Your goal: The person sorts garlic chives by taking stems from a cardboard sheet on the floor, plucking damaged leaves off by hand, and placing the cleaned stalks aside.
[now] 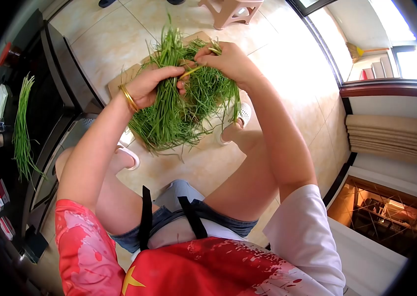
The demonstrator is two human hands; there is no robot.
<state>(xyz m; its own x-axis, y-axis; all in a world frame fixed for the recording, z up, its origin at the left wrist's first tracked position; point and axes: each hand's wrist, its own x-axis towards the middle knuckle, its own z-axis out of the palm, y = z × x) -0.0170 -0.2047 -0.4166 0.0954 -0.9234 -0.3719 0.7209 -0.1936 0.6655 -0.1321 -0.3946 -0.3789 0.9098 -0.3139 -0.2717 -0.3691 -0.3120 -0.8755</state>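
Observation:
My left hand [155, 85], with a gold bangle at the wrist, is closed around an upright bunch of long thin green chives [168, 116]. Close by on the right, my right hand [228, 63] pinches several chives, their pale stem ends [215, 47] poking out above the fingers and green leaves hanging below. A yellowed blade [191, 72] stretches between the two hands. Beneath both hands spreads a large loose heap of chives [203, 101], resting on flattened cardboard [115, 88] on the floor. Some fingertips of my left hand are hidden behind leaves.
To the left, another bundle of chives [22, 126] lies on a dark cabinet top [45, 106] among small items. A pink plastic stool [230, 11] stands on the tiled floor ahead. My feet in white clogs [128, 157] flank the heap.

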